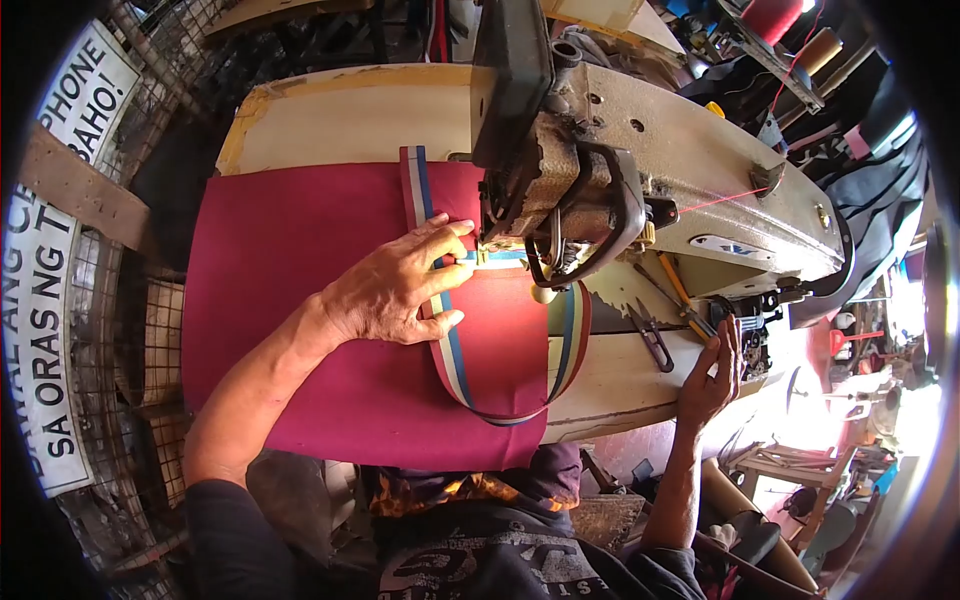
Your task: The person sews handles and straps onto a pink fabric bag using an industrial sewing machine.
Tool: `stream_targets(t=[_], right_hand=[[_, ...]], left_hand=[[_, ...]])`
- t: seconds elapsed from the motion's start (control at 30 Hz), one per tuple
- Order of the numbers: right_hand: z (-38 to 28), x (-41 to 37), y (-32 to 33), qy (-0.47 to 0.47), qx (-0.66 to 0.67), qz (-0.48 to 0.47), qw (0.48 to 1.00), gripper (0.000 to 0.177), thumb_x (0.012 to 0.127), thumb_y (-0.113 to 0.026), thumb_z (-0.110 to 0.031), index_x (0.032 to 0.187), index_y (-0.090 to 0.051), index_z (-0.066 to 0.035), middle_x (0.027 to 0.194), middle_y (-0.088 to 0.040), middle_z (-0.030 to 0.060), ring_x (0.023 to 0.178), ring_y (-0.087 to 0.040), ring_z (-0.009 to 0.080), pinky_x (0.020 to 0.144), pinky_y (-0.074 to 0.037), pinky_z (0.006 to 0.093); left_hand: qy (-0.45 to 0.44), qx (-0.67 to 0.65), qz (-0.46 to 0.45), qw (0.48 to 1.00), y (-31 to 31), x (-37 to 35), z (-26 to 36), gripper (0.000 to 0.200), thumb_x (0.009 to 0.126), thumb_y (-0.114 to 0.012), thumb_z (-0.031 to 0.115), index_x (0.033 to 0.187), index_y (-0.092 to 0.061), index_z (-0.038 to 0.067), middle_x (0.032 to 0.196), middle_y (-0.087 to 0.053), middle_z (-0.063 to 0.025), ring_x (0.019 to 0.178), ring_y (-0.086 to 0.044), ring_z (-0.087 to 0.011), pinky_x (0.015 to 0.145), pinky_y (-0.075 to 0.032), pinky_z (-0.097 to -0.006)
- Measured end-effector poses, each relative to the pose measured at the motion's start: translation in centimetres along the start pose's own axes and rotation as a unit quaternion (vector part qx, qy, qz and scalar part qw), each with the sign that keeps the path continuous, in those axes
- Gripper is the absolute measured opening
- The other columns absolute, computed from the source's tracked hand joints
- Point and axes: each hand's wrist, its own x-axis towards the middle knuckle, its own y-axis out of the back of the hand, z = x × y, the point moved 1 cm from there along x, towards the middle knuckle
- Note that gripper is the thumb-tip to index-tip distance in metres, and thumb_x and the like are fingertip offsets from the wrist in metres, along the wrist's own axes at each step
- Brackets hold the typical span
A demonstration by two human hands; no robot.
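A maroon fabric panel (300, 240) lies on the sewing table, partly under the sewing machine (700, 150). A striped strap in red, white and blue (455, 375) runs over the panel and loops round to the right of the needle area. My left hand (400, 280) presses on the strap and fabric just left of the needle, fingers apart, palm down. At the machine's right end, my right hand (712, 375) is raised by the table's edge, beside the black handwheel-side parts, its fingers stretched and holding nothing visible.
Scissors (652, 338) and an orange-handled tool (677, 280) lie on the table (620, 375) between the machine and my right hand. Red thread (725, 200) runs to the machine. Thread spools (772, 18) stand at the upper right. A wire mesh with signs (65, 330) is at left.
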Motion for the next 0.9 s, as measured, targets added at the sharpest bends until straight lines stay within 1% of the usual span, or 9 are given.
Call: stream_targets(t=[0.17,0.3,0.4,0.47,0.53,0.6,0.7,0.83,0.9], right_hand=[[0.4,-0.3,-0.1,0.007,0.003,-0.016,1.0,0.033,0.1,-0.059,-0.004,0.132,-0.064,0.001,0.138,-0.063,0.0171,0.132,-0.057,0.0332,0.109,-0.042,0.0465],[-0.4,0.3,0.4,0.087,-0.063,0.041,0.993,0.042,0.099,-0.061,-0.009,0.14,-0.056,0.001,0.144,-0.055,0.0202,0.137,-0.049,0.0378,0.113,-0.038,0.0532],[-0.7,0.0,0.6,0.119,-0.05,0.054,0.99,0.042,0.097,-0.065,-0.011,0.137,-0.058,0.0,0.138,-0.058,0.019,0.133,-0.052,0.0365,0.111,-0.04,0.0527],[-1.4,-0.9,0.6,0.126,0.013,-0.012,0.992,0.041,0.092,-0.071,-0.012,0.131,-0.063,-0.003,0.13,-0.062,0.0171,0.124,-0.058,0.0346,0.106,-0.045,0.0504],[-4.2,-0.1,0.8,0.118,0.118,-0.174,0.971,0.031,0.084,-0.076,-0.006,0.114,-0.071,-0.006,0.113,-0.067,0.0128,0.104,-0.063,0.0329,0.09,-0.051,0.0435],[-4.5,0.3,0.7,0.117,0.135,-0.204,0.962,0.026,0.084,-0.074,-0.001,0.11,-0.071,-0.005,0.111,-0.067,0.0123,0.099,-0.063,0.0327,0.086,-0.051,0.0428],[-3.7,-0.4,1.2,0.066,0.142,-0.219,0.963,0.024,0.085,-0.073,0.002,0.108,-0.071,-0.005,0.112,-0.065,0.0132,0.103,-0.064,0.0303,0.088,-0.052,0.0419],[-4.6,-0.2,2.2,0.001,0.033,-0.185,0.982,0.025,0.085,-0.071,0.004,0.108,-0.071,-0.006,0.117,-0.065,0.0135,0.11,-0.062,0.0328,0.093,-0.051,0.0447],[-7.2,1.6,2.4,0.096,0.053,-0.151,0.982,0.026,0.084,-0.072,0.004,0.108,-0.071,-0.005,0.119,-0.065,0.0134,0.111,-0.062,0.0334,0.094,-0.051,0.046]], left_hand=[[-0.004,-0.001,-0.004,1.0,-0.1,0.0,-0.2,0.037,0.077,-0.077,0.02,0.103,-0.063,-0.003,0.116,-0.057,-0.0215,0.126,-0.056,-0.0411,0.117,-0.043,-0.0528],[-0.005,-0.004,-0.005,1.0,0.1,0.1,-0.2,0.036,0.077,-0.077,0.02,0.102,-0.063,-0.002,0.115,-0.057,-0.0211,0.126,-0.056,-0.041,0.117,-0.043,-0.053],[0.0,-0.004,-0.002,1.0,0.0,0.1,-0.1,0.036,0.077,-0.077,0.019,0.102,-0.063,-0.002,0.116,-0.057,-0.0208,0.126,-0.056,-0.0408,0.116,-0.044,-0.053],[0.004,-0.006,-0.003,1.0,0.0,0.0,-0.1,0.035,0.077,-0.077,0.019,0.102,-0.063,-0.002,0.117,-0.057,-0.0206,0.127,-0.056,-0.0406,0.116,-0.044,-0.053],[0.003,-0.012,-0.005,1.0,0.1,0.1,-0.1,0.034,0.078,-0.077,0.018,0.103,-0.063,-0.002,0.118,-0.057,-0.0205,0.127,-0.056,-0.0401,0.116,-0.044,-0.053],[0.015,-0.01,-0.011,1.0,0.1,0.2,-0.1,0.033,0.079,-0.076,0.017,0.103,-0.064,-0.002,0.119,-0.057,-0.0207,0.127,-0.057,-0.0396,0.116,-0.044,-0.0525],[0.024,-0.003,-0.011,1.0,-0.1,0.0,-0.1,0.032,0.08,-0.076,0.015,0.104,-0.064,-0.002,0.12,-0.058,-0.0206,0.127,-0.057,-0.0388,0.117,-0.044,-0.0518],[0.037,-0.013,-0.019,0.999,0.0,0.1,-0.1,0.03,0.08,-0.075,0.013,0.104,-0.065,-0.002,0.121,-0.058,-0.0205,0.128,-0.057,-0.0386,0.117,-0.044,-0.0511],[0.037,-0.013,-0.01,0.999,0.1,0.2,-0.3,0.029,0.08,-0.074,0.011,0.104,-0.065,-0.001,0.121,-0.059,-0.0195,0.129,-0.056,-0.0381,0.117,-0.043,-0.0516]])
